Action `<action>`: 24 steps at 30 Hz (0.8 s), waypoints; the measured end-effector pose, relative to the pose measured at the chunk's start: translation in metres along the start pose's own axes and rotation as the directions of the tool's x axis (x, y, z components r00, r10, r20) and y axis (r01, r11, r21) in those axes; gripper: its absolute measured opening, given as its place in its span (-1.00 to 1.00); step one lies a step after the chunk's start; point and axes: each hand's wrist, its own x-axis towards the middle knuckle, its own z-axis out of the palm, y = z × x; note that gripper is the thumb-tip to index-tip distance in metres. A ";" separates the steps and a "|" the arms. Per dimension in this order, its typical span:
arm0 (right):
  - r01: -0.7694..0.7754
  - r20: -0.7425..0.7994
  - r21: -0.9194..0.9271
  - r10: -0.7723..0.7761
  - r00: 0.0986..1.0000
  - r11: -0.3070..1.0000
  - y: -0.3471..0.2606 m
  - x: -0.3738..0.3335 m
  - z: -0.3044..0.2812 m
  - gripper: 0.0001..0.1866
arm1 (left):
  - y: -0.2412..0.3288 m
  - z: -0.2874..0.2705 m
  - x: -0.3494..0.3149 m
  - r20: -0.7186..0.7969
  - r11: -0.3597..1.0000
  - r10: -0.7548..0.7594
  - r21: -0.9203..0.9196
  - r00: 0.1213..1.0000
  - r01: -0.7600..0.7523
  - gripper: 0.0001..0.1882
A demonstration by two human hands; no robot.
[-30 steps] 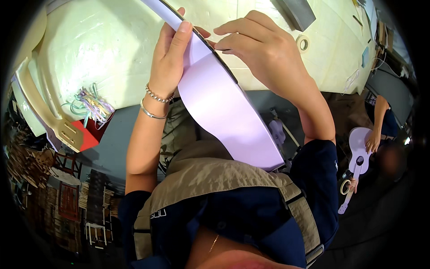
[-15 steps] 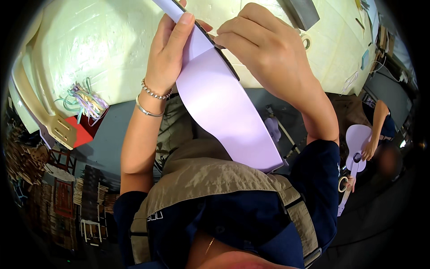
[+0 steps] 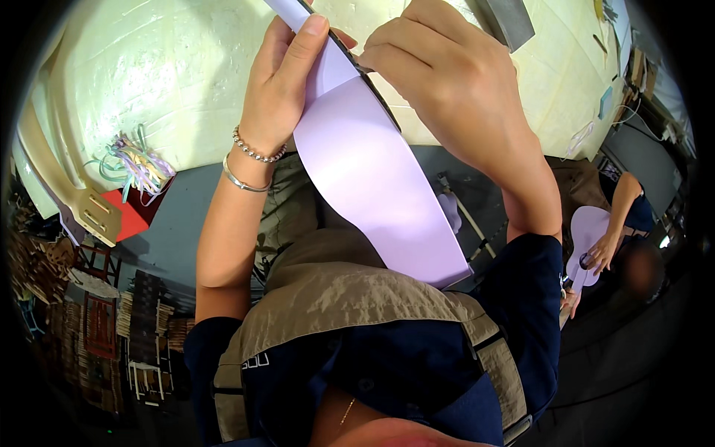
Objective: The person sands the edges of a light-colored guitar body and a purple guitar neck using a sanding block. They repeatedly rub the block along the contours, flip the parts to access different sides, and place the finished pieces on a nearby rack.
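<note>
A lilac guitar (image 3: 387,197) is turned so its curved side faces me, and its lower end rests against my apron. My left hand (image 3: 283,78) is closed around it where the neck meets the body, thumb on the near side. A dark strip, which looks like the fretboard's edge, runs along its right side. Close against that edge, my right hand (image 3: 447,67) is held in a pinch, its fingertips at the guitar's front. Whatever lies between those fingers is too small or hidden to make out.
A pale-covered table (image 3: 171,59) lies beyond my hands. A bundle of coloured ribbons (image 3: 140,167) hangs at its left edge by a red box (image 3: 126,216). Cream guitar-neck-shaped parts (image 3: 93,212) stand far left. A grey metal block (image 3: 506,22) sits top right. At right, another person holds a lilac guitar (image 3: 590,227).
My right hand has shifted slightly upward along the guitar's edge, still pinched. My left hand keeps its hold. The other person's guitar and hand have moved a little.
</note>
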 end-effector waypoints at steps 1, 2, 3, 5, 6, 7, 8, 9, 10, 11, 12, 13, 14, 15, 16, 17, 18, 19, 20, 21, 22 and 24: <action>-0.011 0.066 0.028 0.009 0.998 1.000 -0.001 0.003 -0.004 -0.91 | 0.000 0.000 0.000 -0.001 1.000 0.007 0.006 1.000 -0.007 -0.46; 0.018 -0.009 0.022 -0.018 1.000 1.000 0.001 0.001 0.001 -0.92 | 0.000 0.000 0.001 -0.002 1.000 0.014 0.012 1.000 -0.014 -0.46; 0.047 -0.084 0.014 -0.046 0.995 0.999 0.004 -0.003 0.011 -0.92 | 0.001 0.002 0.000 -0.010 1.000 0.009 0.007 1.000 -0.009 -0.45; 0.065 -0.102 0.024 -0.062 0.993 0.998 0.004 -0.002 0.011 -0.90 | 0.003 0.006 -0.001 -0.029 1.000 0.003 -0.001 1.000 -0.003 -0.44; 0.051 -0.044 0.042 -0.049 0.998 0.998 0.002 0.001 0.000 -0.90 | 0.001 0.003 -0.001 -0.016 0.999 -0.003 0.032 1.000 0.004 -0.42; 0.038 -0.046 0.084 -0.034 0.998 0.996 0.004 0.000 -0.002 -0.90 | 0.000 -0.001 0.000 0.000 0.998 -0.009 0.064 1.000 0.009 -0.41; 0.024 -0.046 0.126 -0.018 0.999 0.992 0.005 -0.001 -0.004 -0.90 | -0.001 -0.003 0.001 0.016 0.995 -0.015 0.096 1.000 0.014 -0.39; 0.018 -0.104 0.196 0.002 0.995 0.981 0.013 -0.006 0.002 -0.89 | 0.000 -0.002 0.000 0.030 0.997 -0.035 0.069 0.999 0.033 -0.38; -0.089 -0.070 0.288 0.114 0.991 0.954 0.015 -0.007 0.000 -0.87 | 0.001 -0.001 -0.001 0.041 0.998 -0.052 0.044 0.998 0.050 -0.36; -0.195 -0.036 0.377 0.224 0.974 0.906 0.017 -0.008 -0.002 -0.85 | 0.002 0.000 -0.002 0.052 0.998 -0.068 0.018 0.996 0.067 -0.34; -0.292 0.000 0.459 0.328 0.945 0.839 0.019 -0.008 -0.003 -0.83 | 0.000 -0.003 -0.002 0.078 0.998 -0.031 0.059 0.996 0.027 -0.32; -0.477 0.135 0.558 0.492 0.860 0.680 0.013 -0.003 -0.013 -0.82 | -0.004 -0.005 0.000 0.114 0.995 0.004 0.097 0.993 -0.015 -0.30; -0.480 0.204 0.724 0.511 0.835 0.495 0.023 -0.009 -0.002 -0.79 | -0.006 -0.007 0.001 0.151 0.989 0.038 0.133 0.988 -0.059 -0.27; -0.459 0.271 0.849 0.528 0.805 0.264 0.032 -0.015 0.008 -0.76 | -0.004 -0.008 0.001 0.188 0.993 0.036 0.100 0.981 -0.056 -0.23; -0.416 0.335 0.909 0.544 0.769 0.027 0.041 -0.022 0.017 -0.73 | -0.004 -0.009 0.002 0.229 0.989 0.058 0.122 0.972 -0.088 -0.24; -0.278 0.334 0.942 0.528 0.780 -0.186 0.049 -0.027 0.028 -0.71 | -0.006 -0.012 0.003 0.267 0.982 0.079 0.143 0.961 -0.120 -0.24; -0.192 0.380 0.909 0.544 0.748 -0.371 0.052 -0.030 0.029 -0.69 | -0.007 -0.013 0.004 0.306 0.975 0.098 0.163 0.947 -0.153 -0.25; -0.087 0.427 0.840 0.554 0.715 -0.535 0.052 -0.026 0.028 -0.67 | -0.006 -0.013 0.004 0.301 0.977 0.102 0.151 0.948 -0.153 -0.25; -0.051 0.468 0.797 0.562 0.682 -0.602 0.049 -0.022 0.022 -0.66 | -0.006 -0.012 0.003 0.298 0.979 0.106 0.138 0.949 -0.152 -0.25; -0.010 0.509 0.749 0.566 0.648 -0.662 0.043 -0.014 0.016 -0.66 | -0.005 -0.011 0.003 0.295 0.980 0.109 0.125 0.949 -0.152 -0.26; -0.011 0.471 0.790 0.595 0.651 -0.613 0.042 -0.011 0.018 -0.70 | -0.004 -0.011 0.003 0.275 0.982 0.109 0.117 0.955 -0.146 -0.27; -0.014 0.396 0.861 0.651 0.647 -0.509 0.041 -0.009 0.021 -0.80 | -0.003 -0.010 0.004 0.234 0.986 0.108 0.098 0.966 -0.134 -0.31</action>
